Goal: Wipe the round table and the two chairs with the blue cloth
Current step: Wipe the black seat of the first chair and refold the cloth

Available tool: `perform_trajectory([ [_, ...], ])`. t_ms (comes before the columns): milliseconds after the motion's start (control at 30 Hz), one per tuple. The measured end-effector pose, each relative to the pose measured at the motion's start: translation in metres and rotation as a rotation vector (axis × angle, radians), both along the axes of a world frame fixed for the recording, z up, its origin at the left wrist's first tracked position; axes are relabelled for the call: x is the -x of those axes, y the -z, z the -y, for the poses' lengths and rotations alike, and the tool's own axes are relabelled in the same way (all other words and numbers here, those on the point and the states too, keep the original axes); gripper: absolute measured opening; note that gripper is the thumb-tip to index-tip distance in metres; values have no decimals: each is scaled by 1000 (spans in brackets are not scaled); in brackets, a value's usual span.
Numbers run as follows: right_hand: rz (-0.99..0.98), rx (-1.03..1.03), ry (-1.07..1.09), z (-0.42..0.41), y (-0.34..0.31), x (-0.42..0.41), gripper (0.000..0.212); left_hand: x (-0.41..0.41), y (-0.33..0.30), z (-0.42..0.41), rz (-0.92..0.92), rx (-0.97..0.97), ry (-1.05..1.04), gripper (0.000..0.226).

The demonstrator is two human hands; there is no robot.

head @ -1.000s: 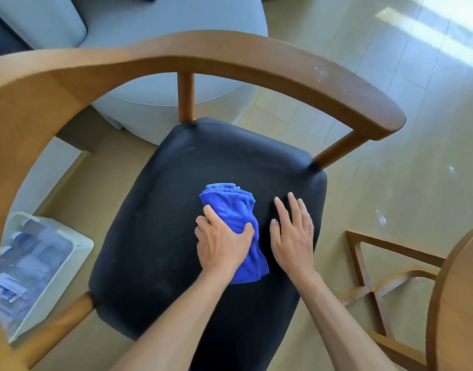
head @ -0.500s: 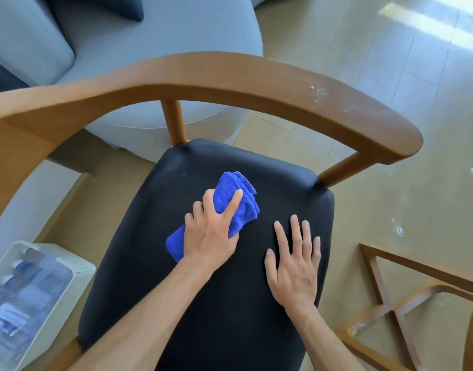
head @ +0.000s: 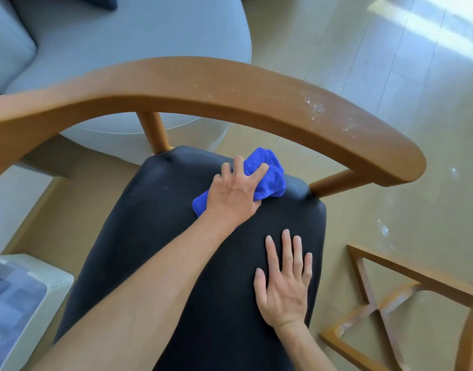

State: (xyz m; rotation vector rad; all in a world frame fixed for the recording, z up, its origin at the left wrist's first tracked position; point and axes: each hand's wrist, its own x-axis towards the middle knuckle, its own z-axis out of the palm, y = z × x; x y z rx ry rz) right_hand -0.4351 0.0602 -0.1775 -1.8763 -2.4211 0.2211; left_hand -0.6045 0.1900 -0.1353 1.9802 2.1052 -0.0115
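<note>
A wooden chair with a curved backrest rail (head: 230, 87) and a black padded seat (head: 160, 236) fills the view. The bunched blue cloth (head: 270, 180) lies on the seat's far right corner, close under the rail. My left hand (head: 235, 191) grips the cloth and presses it onto the seat. Flat on the seat's right side lies my right hand (head: 286, 282), fingers straight and spread. White specks dot the right end of the rail. The round table's wooden cross base (head: 374, 309) stands on the floor at lower right; its top is barely in view.
A grey sofa (head: 122, 36) stands behind the chair. A white box (head: 23, 298) with bottles sits on the floor at lower left. Beige floor tiles (head: 390, 76) stretch to the right, with some white specks.
My left hand has pushed the blue cloth from the seat's middle away from me to its far right corner. My right hand has stayed flat on the seat.
</note>
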Motion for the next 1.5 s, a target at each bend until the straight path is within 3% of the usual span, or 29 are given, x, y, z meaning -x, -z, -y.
perform_trajectory([
  [133, 19, 24, 3, 1, 0, 1, 63, 64, -7, 35, 73, 6, -139, 63],
  [267, 43, 47, 5, 1, -2, 1, 63, 131, -8, 84, 149, 2, -437, 61],
  [400, 36, 48, 12, 0, -3, 2, 63, 176, -4, 140, 213, 34, -901, 36],
  [467, 29, 38, 15, 1, -3, 3, 63, 181, -6, 164, 248, 34, -987, 24],
  [600, 26, 23, 15, 1, -3, 3, 62, 148, -11, 147, 275, -65, -971, 18],
  [700, 16, 21, 28, 2, -2, 4, 62, 109, -15, 131, 279, -132, -896, 31],
  [867, -9, 24, 39, 2, -2, 3, 62, 7, -19, 118, 238, -59, -411, 56],
  [1067, -13, 51, 49, 4, -6, 6, 63, 55, -12, 141, 232, 35, -341, 58],
  [1267, -12, 77, 63, 6, -11, 8, 65, 115, -14, 201, 181, 46, -613, 60],
  [1500, -3, 106, 75, 6, -14, 9, 66, 140, -14, 273, 189, 61, -1346, 45],
])
